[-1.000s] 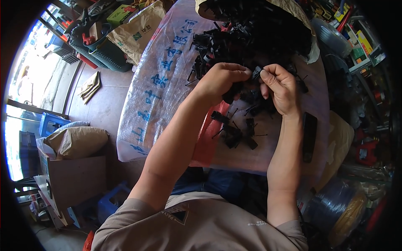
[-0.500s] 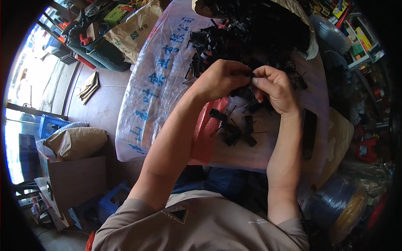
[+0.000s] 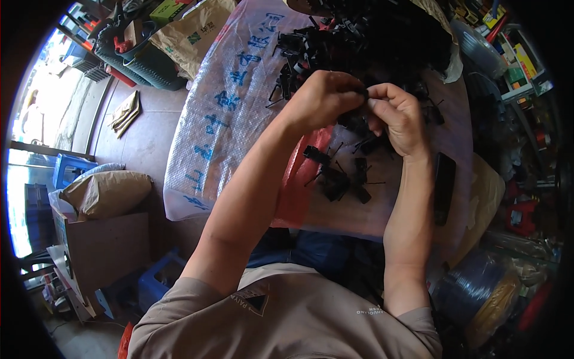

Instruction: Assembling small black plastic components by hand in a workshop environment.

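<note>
My left hand point(image 3: 327, 100) and my right hand point(image 3: 402, 118) meet over the table, both closed, fingertips almost touching. Between them is a small black part point(image 3: 365, 94), mostly covered by the fingers; its exact kind is not visible. Just below the hands lies a small group of black plastic pieces with thin rods point(image 3: 335, 182). Beyond the hands a large heap of similar black pieces point(image 3: 359, 42) spreads across the far side.
A white woven sheet point(image 3: 200, 143) with blue writing and a red stripe covers the table. A black phone-like slab point(image 3: 443, 188) lies right of my right forearm. Paper sacks point(image 3: 107, 194) and a dark green basket point(image 3: 149, 66) stand left; a wrapped spool point(image 3: 478, 293) sits lower right.
Both hands have shifted slightly up and to the right in the picture, still pinched together. The pieces on the table keep their arrangement while the whole view shifts a little.
</note>
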### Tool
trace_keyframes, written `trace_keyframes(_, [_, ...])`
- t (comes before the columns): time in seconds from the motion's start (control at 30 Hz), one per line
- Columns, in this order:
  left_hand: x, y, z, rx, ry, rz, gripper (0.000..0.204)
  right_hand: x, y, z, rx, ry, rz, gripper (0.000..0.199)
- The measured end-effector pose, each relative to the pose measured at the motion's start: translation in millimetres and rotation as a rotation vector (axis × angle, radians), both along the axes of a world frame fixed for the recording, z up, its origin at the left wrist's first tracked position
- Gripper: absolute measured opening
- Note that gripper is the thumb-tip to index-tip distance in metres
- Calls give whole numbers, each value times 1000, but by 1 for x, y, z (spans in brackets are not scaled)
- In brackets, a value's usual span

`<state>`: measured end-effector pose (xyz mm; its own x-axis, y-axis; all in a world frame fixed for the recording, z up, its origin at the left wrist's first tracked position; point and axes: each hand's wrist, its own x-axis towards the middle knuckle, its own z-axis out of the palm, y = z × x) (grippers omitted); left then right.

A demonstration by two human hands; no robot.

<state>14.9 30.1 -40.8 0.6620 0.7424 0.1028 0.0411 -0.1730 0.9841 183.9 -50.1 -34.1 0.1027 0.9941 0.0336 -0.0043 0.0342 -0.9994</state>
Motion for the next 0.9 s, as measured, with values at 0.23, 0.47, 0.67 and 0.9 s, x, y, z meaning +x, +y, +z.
trace_keyframes(0.23, [-49,49,1,-831,-945,-18,34,-24,-6,-12,46,-1181,35,24])
trace_keyframes(0.47, [-169,114,29,-255,-689,573,30,-11,-11,5,132,-689,-128,30])
trace_keyframes(0.67, [-230,147,-2,302,222,901,46,-33,-4,12,186,-191,-39,13])
trace_keyframes(0.9, [-83,24,28,191,-9,72,34,-21,0,7,107,240,-221,8])
